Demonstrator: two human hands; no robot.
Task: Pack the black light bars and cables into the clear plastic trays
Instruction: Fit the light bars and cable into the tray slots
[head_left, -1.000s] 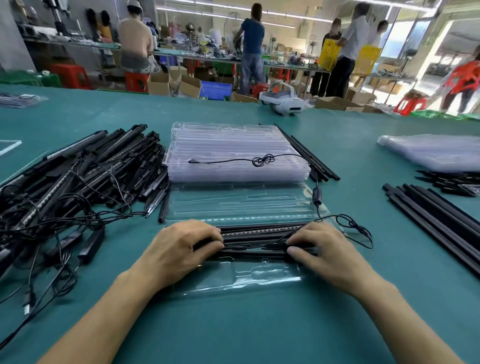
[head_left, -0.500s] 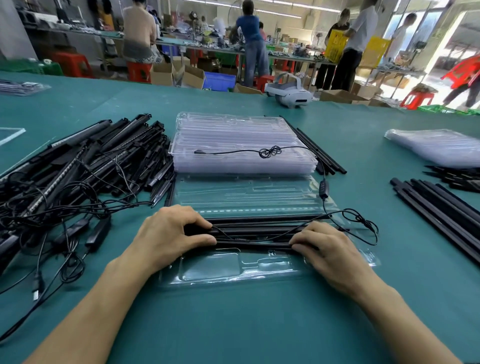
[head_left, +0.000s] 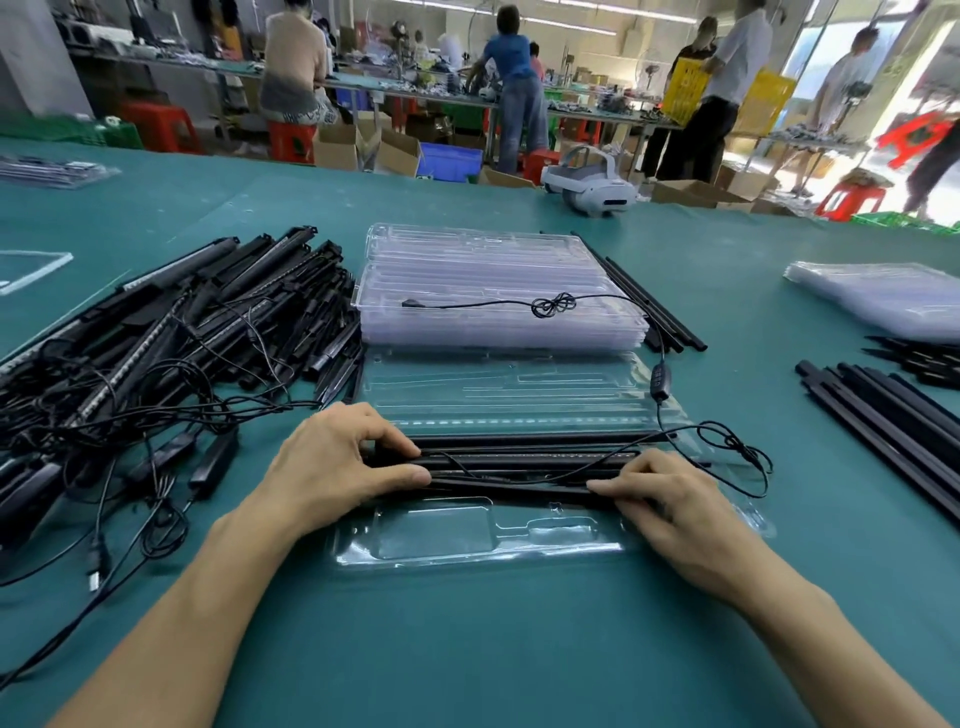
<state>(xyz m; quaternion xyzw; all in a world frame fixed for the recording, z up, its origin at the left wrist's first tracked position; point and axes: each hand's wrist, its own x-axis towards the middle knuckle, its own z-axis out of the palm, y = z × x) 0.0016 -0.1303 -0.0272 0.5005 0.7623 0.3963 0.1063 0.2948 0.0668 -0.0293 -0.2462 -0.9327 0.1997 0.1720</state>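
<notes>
Left hand (head_left: 337, 467) and right hand (head_left: 670, 504) gripping opposite ends of about three light bars (head_left: 519, 460) over one clear tray (head_left: 467, 553); one cable (head_left: 727, 434) draped across.

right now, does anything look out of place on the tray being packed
Yes. The black cable is not tucked in: from the light bars it loops past the right edge of the open clear tray and trails up over the stack of clear trays.
</notes>
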